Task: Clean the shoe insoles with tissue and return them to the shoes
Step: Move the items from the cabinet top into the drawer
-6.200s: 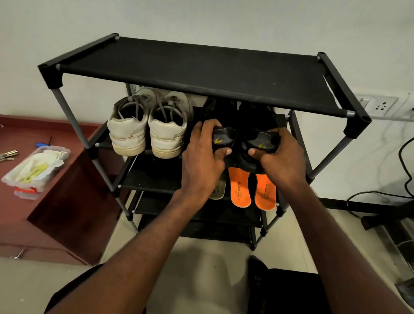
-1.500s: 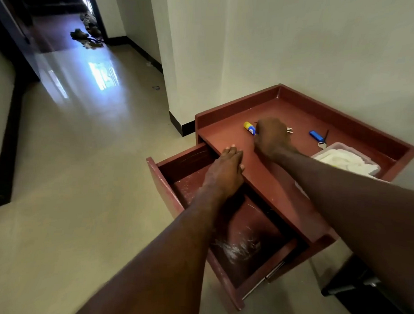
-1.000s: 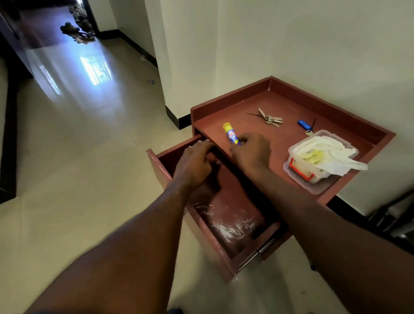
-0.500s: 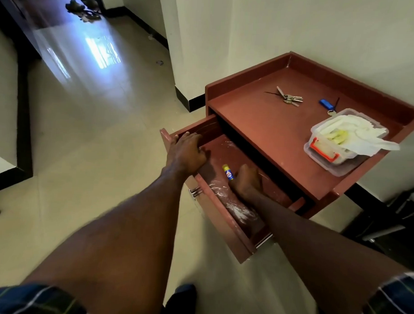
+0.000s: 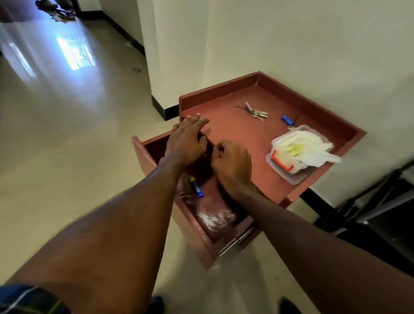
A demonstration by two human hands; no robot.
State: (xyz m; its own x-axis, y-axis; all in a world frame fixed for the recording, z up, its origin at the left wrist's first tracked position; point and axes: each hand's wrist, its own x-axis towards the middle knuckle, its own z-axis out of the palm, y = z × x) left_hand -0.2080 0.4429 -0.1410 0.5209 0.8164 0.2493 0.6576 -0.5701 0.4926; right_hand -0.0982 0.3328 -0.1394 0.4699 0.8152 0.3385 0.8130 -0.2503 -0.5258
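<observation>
White tissue fills a clear plastic box with an orange clip, one crumpled sheet spilling over its right rim; something yellow shows among the folds. The box sits near the right front corner of the red-brown side table. Behind it lie a blue lighter and a bunch of keys. The open drawer below holds a blue-and-yellow glue stick and white powdery smears. The left hand lies over the table's front edge, fingers stretched fairly flat. The right hand has curled fingers at that edge; whether it holds anything, I cannot tell.
</observation>
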